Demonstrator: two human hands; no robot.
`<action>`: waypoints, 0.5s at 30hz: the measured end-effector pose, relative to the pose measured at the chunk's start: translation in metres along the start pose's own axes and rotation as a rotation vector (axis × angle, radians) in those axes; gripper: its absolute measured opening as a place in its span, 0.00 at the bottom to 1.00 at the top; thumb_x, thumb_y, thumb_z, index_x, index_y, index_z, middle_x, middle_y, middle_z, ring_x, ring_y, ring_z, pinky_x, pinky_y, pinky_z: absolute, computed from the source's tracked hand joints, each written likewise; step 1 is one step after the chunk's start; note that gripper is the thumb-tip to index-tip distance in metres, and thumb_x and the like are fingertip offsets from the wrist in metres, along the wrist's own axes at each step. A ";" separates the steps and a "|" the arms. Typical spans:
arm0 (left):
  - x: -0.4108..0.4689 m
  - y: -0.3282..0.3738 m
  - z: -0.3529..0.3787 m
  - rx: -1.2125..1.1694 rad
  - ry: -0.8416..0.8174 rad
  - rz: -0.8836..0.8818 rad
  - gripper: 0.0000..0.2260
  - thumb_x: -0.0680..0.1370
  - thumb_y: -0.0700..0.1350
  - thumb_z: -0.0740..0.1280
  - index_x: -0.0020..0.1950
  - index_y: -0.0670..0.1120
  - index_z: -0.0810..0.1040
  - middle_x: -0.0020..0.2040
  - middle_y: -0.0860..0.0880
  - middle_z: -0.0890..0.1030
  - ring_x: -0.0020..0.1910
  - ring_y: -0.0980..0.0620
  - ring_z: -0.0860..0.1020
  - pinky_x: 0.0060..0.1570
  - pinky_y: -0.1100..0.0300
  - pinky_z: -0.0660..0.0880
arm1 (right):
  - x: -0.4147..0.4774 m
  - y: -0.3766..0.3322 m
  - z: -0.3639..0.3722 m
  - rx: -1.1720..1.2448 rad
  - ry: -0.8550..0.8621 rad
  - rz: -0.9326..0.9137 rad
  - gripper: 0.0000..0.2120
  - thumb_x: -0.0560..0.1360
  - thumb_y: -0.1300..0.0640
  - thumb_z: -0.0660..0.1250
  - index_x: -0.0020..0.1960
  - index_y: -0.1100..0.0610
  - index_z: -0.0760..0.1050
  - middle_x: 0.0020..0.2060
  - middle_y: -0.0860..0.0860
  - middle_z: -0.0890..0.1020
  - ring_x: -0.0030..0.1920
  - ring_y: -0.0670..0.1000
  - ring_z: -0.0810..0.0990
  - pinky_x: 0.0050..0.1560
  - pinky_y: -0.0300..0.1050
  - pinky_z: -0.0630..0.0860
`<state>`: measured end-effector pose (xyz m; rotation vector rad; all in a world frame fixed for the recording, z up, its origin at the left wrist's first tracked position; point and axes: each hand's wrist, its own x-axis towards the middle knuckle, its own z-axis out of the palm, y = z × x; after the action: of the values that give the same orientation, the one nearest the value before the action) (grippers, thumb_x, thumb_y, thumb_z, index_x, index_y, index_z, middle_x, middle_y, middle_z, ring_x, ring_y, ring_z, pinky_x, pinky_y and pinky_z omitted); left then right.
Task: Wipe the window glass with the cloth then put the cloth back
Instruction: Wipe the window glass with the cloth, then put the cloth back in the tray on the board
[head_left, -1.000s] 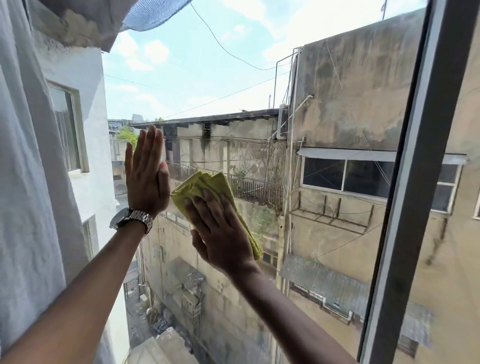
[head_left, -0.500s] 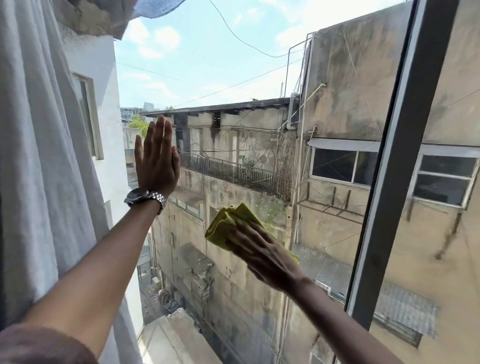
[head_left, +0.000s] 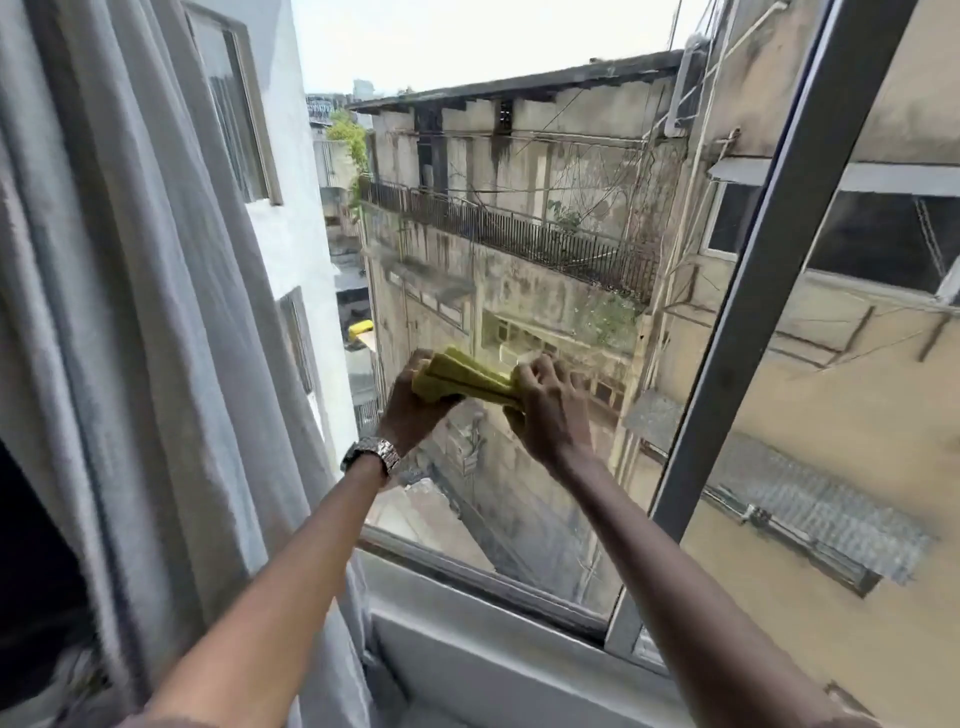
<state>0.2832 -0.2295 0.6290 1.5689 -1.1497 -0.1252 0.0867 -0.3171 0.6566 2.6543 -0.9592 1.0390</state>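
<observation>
Before the window glass, beside a grey curtain, we grip the folded yellow cloth with left hand and right hand, fingers curled around its ends.

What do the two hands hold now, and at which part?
Both hold the folded yellow cloth: left hand at its left end, right hand at its right end.

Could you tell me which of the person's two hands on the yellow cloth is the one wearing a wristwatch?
It is the left hand, gripping the left end of the yellow cloth; a silver metal wristwatch sits on that wrist. The right hand, holding the other end, has a bare wrist.
</observation>
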 end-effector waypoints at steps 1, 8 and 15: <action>-0.017 -0.007 0.000 -0.020 -0.034 0.002 0.33 0.67 0.61 0.80 0.62 0.42 0.74 0.56 0.42 0.83 0.55 0.45 0.83 0.58 0.45 0.81 | -0.014 0.002 0.003 0.045 -0.085 -0.053 0.15 0.72 0.55 0.76 0.55 0.59 0.78 0.53 0.59 0.81 0.53 0.62 0.78 0.54 0.56 0.76; -0.185 -0.109 0.030 -0.173 -0.419 -0.472 0.23 0.67 0.38 0.79 0.58 0.34 0.77 0.46 0.52 0.82 0.43 0.66 0.80 0.48 0.71 0.77 | -0.171 0.021 0.093 0.542 -1.207 0.079 0.22 0.76 0.62 0.74 0.68 0.57 0.74 0.55 0.52 0.81 0.56 0.51 0.80 0.51 0.39 0.76; -0.452 -0.261 0.106 -0.148 -0.685 -0.971 0.30 0.69 0.38 0.76 0.67 0.55 0.70 0.59 0.55 0.78 0.49 0.67 0.80 0.54 0.68 0.77 | -0.428 0.055 0.216 0.475 -1.758 0.487 0.15 0.71 0.59 0.80 0.49 0.49 0.76 0.40 0.49 0.79 0.32 0.44 0.77 0.31 0.38 0.76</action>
<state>0.1380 -0.0101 0.1658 1.8760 -0.7227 -1.4380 -0.0643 -0.2129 0.2105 3.3159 -1.6066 -1.7528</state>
